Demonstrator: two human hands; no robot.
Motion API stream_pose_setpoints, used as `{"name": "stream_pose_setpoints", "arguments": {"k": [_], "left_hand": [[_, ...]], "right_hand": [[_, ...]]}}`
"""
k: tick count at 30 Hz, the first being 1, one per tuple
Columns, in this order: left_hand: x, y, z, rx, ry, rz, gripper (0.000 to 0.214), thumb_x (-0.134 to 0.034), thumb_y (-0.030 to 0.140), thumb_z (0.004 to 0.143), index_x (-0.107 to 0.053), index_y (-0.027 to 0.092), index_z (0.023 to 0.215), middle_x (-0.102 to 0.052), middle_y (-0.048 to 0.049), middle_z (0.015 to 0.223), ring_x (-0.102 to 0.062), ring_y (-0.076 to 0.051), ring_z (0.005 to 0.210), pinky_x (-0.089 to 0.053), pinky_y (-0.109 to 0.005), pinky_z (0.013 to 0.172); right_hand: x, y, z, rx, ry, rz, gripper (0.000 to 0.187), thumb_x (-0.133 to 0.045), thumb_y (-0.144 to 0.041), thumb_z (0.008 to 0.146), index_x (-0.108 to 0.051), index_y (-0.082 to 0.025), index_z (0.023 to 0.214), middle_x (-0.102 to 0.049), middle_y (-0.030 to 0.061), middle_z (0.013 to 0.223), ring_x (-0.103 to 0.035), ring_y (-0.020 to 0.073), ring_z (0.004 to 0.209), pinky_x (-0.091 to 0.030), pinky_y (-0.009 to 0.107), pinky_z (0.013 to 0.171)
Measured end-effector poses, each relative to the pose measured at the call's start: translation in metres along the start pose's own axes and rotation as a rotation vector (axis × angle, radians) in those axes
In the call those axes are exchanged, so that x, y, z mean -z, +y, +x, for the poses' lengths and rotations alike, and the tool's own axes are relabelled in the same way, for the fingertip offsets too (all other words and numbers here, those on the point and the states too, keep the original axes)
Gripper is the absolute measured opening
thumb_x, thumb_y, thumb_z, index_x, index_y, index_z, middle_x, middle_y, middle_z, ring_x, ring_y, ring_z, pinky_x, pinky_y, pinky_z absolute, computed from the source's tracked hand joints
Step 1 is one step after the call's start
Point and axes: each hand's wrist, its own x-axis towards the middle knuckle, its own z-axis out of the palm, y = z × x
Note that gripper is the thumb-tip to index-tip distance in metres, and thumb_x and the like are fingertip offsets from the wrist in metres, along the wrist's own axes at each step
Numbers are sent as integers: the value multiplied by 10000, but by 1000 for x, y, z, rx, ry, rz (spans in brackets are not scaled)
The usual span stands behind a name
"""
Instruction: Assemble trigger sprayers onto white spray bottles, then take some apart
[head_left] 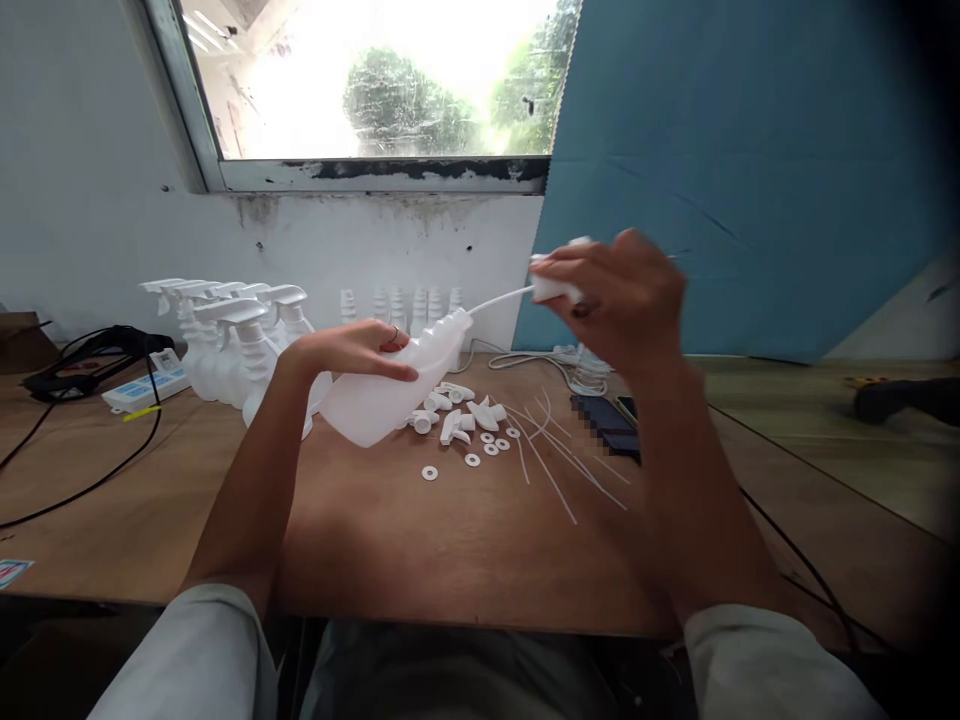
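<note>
bottle (pixel 382 390) mid-table, far from edges

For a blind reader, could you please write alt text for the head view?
Left hand holds a tilted white bottle while the right hand feeds a sprayer's tube toward its neck, over a wooden table strewn with washers.

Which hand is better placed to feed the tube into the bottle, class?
Probably the right. The right hand grips the sprayer head, whose tube already points at the bottle mouth. The left hand holds the bottle tilted above the table, steadying it.
</note>
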Motion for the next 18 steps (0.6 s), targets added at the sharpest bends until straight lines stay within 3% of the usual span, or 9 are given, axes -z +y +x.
{"name": "stream_pose_setpoints", "arguments": {"k": [2, 5, 8, 11, 14, 18], "left_hand": [[-2, -19, 11, 29, 120, 31, 430, -597, 631, 782, -650, 213, 869, -695, -60, 912, -661, -204, 769, -464, -265, 570], [-13, -48, 38, 134, 490, 84, 506, -630, 617, 755, -648, 193, 1032, -687, -95, 1097, -654, -258, 974, -512, -315, 755], [-28, -71, 69, 328, 771, 90, 573, -600, 598, 791, -592, 190, 1193, -668, -112, 1198, -621, -296, 1104, -497, -362, 872], [-43, -89, 94, 501, 869, 76, 533, -568, 575, 834, -567, 208, 1221, -668, -112, 1220, -615, -311, 1136, -485, -381, 893], [-55, -105, 109, 637, 901, 54, 525, -550, 569, 852, -544, 204, 1229, -668, -141, 1212, -627, -325, 1127, -486, -387, 868], [-68, -122, 116, 704, 893, 60, 548, -561, 547, 855, -523, 155, 1236, -662, -211, 1191, -626, -367, 1123, -488, -412, 841]], "right_hand": [[8, 17, -2, -107, 113, -69, 207, -663, -364, 885, -701, -230, 1039, -744, 29, 1064, -639, 195, 882, -455, 358, 801], [18, 41, -8, -271, 191, -162, 371, -744, -458, 787, -721, -178, 1029, -742, 86, 1035, -667, 221, 880, -462, 380, 812], [26, 51, -11, -423, 297, -169, 446, -767, -522, 726, -744, -173, 1003, -741, 91, 943, -651, 212, 751, -459, 356, 679], [33, 48, -12, -504, 385, -52, 428, -761, -500, 740, -746, -182, 1025, -734, 93, 950, -655, 215, 774, -431, 323, 584], [38, 43, -10, -557, 419, 102, 384, -806, -378, 715, -752, -159, 1026, -739, 101, 957, -668, 205, 789, -459, 308, 600], [39, 44, -11, -649, 387, 161, 398, -869, -282, 617, -774, -175, 989, -746, 72, 872, -641, 177, 695, -464, 298, 587]]}}
